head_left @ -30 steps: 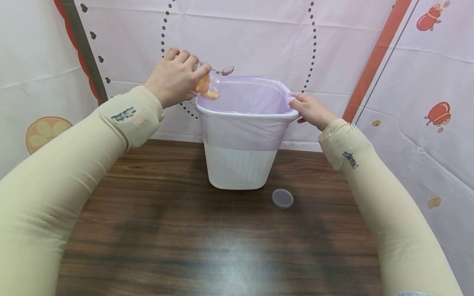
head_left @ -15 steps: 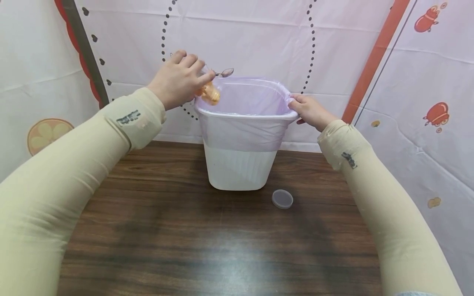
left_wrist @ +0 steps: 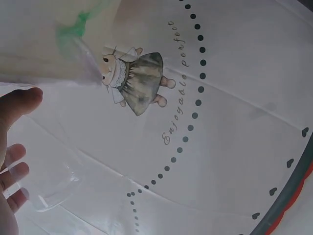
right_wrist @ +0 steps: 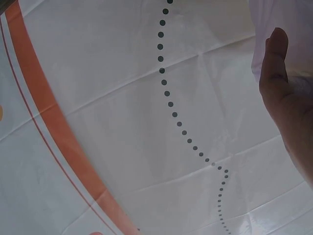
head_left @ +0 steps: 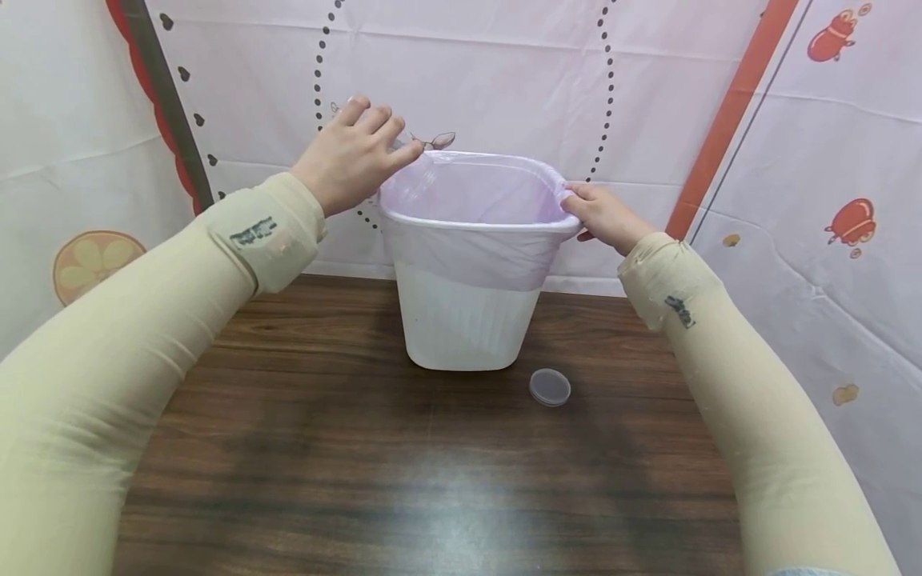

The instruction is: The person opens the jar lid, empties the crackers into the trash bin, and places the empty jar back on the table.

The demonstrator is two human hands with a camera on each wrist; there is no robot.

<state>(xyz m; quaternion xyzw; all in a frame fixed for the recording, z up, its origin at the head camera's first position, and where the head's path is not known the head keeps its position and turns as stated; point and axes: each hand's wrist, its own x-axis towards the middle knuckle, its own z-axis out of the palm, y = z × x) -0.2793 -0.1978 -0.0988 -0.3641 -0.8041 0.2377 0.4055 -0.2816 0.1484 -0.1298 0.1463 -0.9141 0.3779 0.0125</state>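
Note:
A white plastic bin [head_left: 464,328] stands on the table, lined with a thin purple bag [head_left: 497,188] folded down over its rim. My left hand [head_left: 353,160] is above the bin's left rim, gripping a clear plastic jar [left_wrist: 56,183] tipped toward the opening. The back of the hand hides most of the jar in the head view; no orange pieces show in it. On the right side, my right hand [head_left: 603,214] grips the bin's rim through the bag, thumb on top. Its thumb shows beside the purple bag [right_wrist: 259,39] in the right wrist view.
A round clear lid [head_left: 550,387] lies flat on the dark wooden table [head_left: 346,480], just right of the bin's foot. Printed white cloth [head_left: 490,88] hangs close behind the bin and along both sides.
The orange pieces seen in the tipped jar earlier have slid out and dropped from sight into the bin. My left hand has shifted slightly right; the right hand stays put.

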